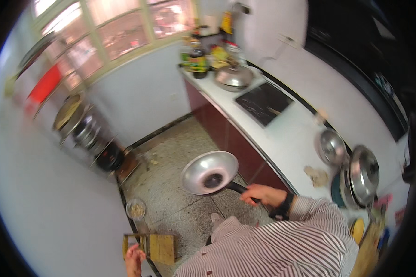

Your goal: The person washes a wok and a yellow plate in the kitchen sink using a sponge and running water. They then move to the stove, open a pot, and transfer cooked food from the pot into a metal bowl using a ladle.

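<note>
My right hand (258,194) is closed around the black handle of a metal wok (209,173), which I hold over the floor beside the counter. The wok's inside faces up, with a dark patch at its centre. Low at the left, my left hand (135,257) is raised near a small wooden stool (162,247); its fingers look partly bent and apart, with nothing seen in them. A black cooktop (264,103) lies on the white counter (287,138), and a lidded metal pan (234,76) stands behind it.
Bottles (197,60) stand at the counter's far end. Metal lids and pots (364,175) and a cloth (316,176) are at its right part. A rack (100,147) with pots lines the left wall, and a bowl (136,209) of pale pieces sits on the floor.
</note>
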### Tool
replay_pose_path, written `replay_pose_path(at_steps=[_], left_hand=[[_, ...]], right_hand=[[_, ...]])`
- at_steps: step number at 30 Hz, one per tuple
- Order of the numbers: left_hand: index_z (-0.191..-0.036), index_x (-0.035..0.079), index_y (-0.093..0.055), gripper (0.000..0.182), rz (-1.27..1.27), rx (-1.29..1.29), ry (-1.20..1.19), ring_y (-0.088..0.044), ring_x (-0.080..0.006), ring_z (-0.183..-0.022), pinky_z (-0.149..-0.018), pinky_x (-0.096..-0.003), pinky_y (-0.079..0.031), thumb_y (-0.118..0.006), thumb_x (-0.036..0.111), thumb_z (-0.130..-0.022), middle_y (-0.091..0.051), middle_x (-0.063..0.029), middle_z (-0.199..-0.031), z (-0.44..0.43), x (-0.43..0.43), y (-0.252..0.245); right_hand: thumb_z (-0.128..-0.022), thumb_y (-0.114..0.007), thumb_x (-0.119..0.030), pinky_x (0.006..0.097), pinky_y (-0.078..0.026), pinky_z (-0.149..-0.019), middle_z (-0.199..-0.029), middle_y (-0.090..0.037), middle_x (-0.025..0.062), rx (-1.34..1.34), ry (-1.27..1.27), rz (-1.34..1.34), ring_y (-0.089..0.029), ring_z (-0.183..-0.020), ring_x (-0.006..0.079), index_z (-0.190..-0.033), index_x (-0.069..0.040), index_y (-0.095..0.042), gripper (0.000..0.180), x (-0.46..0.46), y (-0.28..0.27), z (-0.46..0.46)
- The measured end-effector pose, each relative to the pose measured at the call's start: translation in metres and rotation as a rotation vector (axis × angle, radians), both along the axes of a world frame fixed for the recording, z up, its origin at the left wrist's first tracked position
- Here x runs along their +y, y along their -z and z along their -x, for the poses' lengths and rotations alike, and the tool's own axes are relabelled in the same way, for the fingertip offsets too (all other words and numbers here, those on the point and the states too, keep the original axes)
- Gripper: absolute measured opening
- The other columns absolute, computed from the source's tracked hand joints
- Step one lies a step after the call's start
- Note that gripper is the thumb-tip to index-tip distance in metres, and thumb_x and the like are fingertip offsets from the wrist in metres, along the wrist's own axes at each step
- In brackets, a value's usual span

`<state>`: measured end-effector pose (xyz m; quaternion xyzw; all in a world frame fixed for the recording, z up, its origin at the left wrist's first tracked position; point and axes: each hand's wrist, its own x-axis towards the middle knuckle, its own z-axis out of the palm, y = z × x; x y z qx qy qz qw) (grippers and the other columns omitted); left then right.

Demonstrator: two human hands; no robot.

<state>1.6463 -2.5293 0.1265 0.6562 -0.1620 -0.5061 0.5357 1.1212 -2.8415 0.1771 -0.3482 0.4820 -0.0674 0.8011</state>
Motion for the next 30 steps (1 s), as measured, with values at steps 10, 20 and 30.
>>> replay_pose_path(at_steps=[10,20,30], left_hand=[[-0.132,0.009,-0.052,0.045,-0.326,0.147,0.061,-0.059,-0.0229,-0.104,-0.093,-0.0374,-0.048,-0.062,0.025,-0.091,-0.062,-0.0093,-0.114,-0.063,-0.108,0.024],[-0.128,0.007,-0.055,0.04,-0.249,0.182,0.311,-0.059,-0.0219,-0.104,-0.093,-0.0376,-0.048,-0.061,0.026,-0.092,-0.063,-0.008,-0.111,-0.154,-0.309,0.066],[-0.13,0.008,-0.053,0.041,-0.277,0.209,0.687,-0.057,-0.0223,-0.111,-0.1,-0.0384,-0.044,-0.051,0.033,-0.098,-0.061,-0.0079,-0.121,-0.178,-0.45,0.059]], right_hand=[[-0.083,-0.068,-0.013,0.0249,-0.031,-0.037,-0.053,-0.05,-0.0013,-0.091,0.376,0.059,-0.045,-0.04,0.0069,-0.081,-0.005,-0.053,0.016,-0.065,-0.057,-0.007],[-0.085,-0.065,-0.012,0.0274,-0.035,-0.035,-0.058,-0.051,0.0009,0.018,1.044,0.513,-0.045,-0.04,0.0096,-0.08,-0.005,-0.051,0.016,-0.179,-0.045,-0.029],[-0.08,-0.061,-0.009,0.028,-0.033,-0.035,-0.056,-0.05,0.0012,0.082,1.423,0.596,-0.047,-0.041,0.0111,-0.072,-0.007,-0.049,0.015,-0.292,0.04,0.037]])
